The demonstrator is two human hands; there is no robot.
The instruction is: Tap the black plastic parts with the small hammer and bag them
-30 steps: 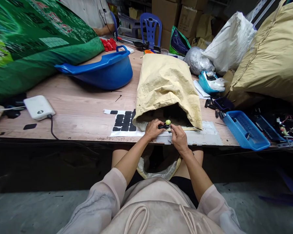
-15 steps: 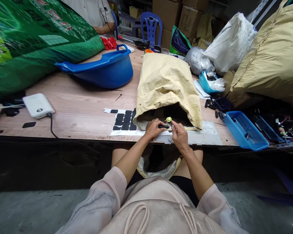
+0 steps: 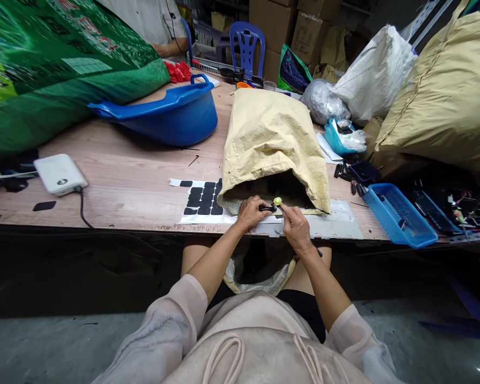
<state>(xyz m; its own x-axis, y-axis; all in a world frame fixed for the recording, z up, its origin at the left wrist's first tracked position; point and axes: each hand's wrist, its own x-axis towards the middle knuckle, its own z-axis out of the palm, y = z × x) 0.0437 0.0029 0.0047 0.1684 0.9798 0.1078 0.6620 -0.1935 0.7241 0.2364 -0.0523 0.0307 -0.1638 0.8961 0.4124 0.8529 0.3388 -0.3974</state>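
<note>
My left hand (image 3: 250, 212) is closed on a small black part (image 3: 267, 209) at the table's front edge. Close beside it, my right hand (image 3: 295, 228) pinches a thin tool tipped with a small yellow-green disc (image 3: 277, 201), which touches the black part. Both hands sit just in front of the open mouth of a tan woven sack (image 3: 272, 146) lying on the wooden table (image 3: 136, 181). A white sheet of black adhesive pads (image 3: 203, 199) lies left of my left hand.
A blue tub (image 3: 172, 114) and a big green sack (image 3: 52, 69) fill the left. A white box with a cable (image 3: 60, 174) lies near the left edge. A blue basket (image 3: 398, 214) and more sacks (image 3: 444, 96) are right. Another person (image 3: 152, 21) sits at the far side.
The yellow-green disc in my right hand dipped slightly back toward the black part. The hands have otherwise hardly moved.
</note>
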